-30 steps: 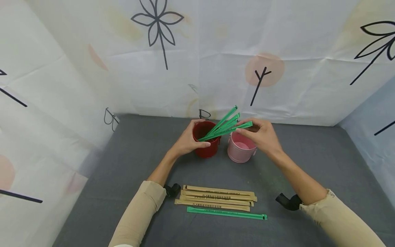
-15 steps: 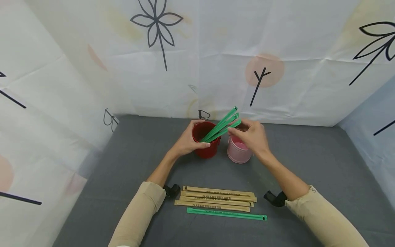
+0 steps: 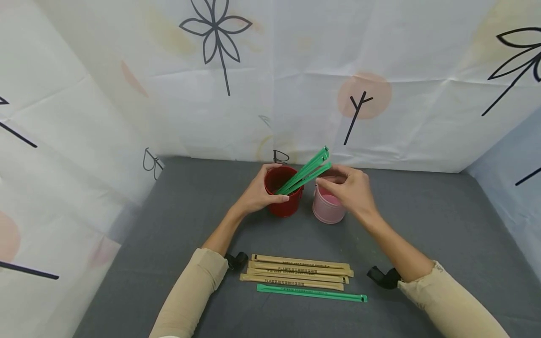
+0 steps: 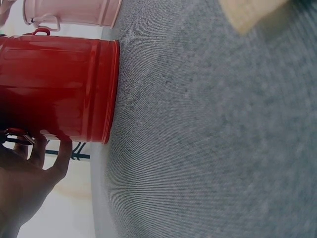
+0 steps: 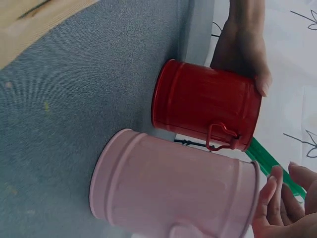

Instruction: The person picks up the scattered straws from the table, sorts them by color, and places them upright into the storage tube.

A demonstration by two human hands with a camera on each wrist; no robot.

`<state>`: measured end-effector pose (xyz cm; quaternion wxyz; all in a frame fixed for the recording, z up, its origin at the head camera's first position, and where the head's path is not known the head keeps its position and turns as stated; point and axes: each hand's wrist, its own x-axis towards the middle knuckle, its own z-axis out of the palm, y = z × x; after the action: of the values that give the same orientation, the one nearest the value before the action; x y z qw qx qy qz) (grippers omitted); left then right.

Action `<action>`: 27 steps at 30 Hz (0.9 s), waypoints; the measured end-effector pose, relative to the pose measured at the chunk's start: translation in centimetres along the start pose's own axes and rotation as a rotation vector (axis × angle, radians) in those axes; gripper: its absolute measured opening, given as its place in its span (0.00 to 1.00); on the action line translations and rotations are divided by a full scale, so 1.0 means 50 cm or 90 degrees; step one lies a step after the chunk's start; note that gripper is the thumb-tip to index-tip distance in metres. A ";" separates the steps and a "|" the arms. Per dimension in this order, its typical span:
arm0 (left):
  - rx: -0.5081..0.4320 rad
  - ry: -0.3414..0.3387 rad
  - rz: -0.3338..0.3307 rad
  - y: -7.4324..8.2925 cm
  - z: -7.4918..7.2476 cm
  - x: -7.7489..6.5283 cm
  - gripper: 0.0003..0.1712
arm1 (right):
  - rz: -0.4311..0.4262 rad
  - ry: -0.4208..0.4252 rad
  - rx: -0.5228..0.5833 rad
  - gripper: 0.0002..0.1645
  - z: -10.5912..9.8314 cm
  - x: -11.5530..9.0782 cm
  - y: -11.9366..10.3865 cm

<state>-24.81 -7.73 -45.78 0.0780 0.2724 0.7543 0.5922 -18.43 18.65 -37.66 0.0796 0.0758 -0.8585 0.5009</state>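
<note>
My left hand point(image 3: 256, 190) curls round the left side of a small red bucket point(image 3: 284, 210), thumb on its near rim. Several green wrapped straws point(image 3: 305, 174) lean out of this bucket to the upper right. Close by their upper ends is my right hand point(image 3: 352, 190), above a pink bucket point(image 3: 328, 212). In the right wrist view, the thumb and fingers point(image 5: 274, 191) of that hand stand apart, near a green straw point(image 5: 265, 159), and nothing appears pinched between them. The left wrist view shows left fingers point(image 4: 62, 158) against the red bucket's wall point(image 4: 54, 89).
Several tan wrapped straws point(image 3: 297, 270) lie side by side on the grey tabletop point(image 3: 203, 300), nearer than the buckets. One green wrapped straw point(image 3: 312, 293) lies just in front of them. A patterned white cloth point(image 3: 304, 108) hangs behind.
My right hand moved left with a green straw, lowering it into the red bucket among the others, then let go and drew slightly right. The left hand stayed on the bucket.
</note>
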 end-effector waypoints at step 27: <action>0.004 0.001 -0.005 0.001 0.001 0.000 0.49 | -0.222 -0.027 -0.002 0.23 -0.024 -0.217 0.099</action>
<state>-24.75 -7.68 -45.74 0.0788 0.2690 0.7572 0.5899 -8.83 22.65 -43.55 0.1473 0.2336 -0.8346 0.4767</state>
